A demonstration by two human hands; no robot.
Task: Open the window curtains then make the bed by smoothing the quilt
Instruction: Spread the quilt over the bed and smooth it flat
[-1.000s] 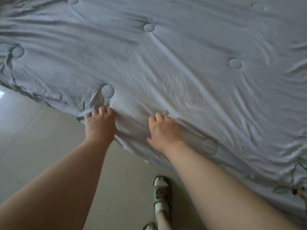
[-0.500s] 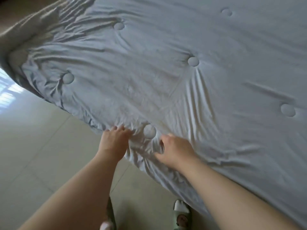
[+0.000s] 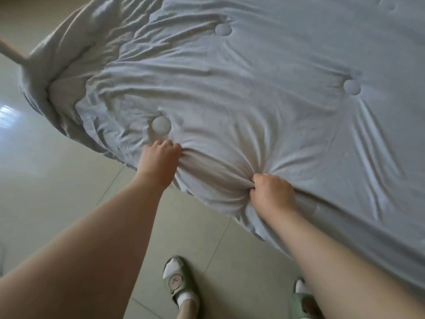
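Head view: left grip and right grip clutch the quilt.

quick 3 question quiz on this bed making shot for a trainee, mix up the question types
1. True or false: the left hand lies flat and open on the quilt.
2. What does the right hand grip? A) a pillow B) a bunch of quilt fabric near the edge C) a curtain
3. Fill in: the person stands on the tiled floor in green ____.

Key: 1 false, its fingers are curled into the fabric; 2 B; 3 slippers.
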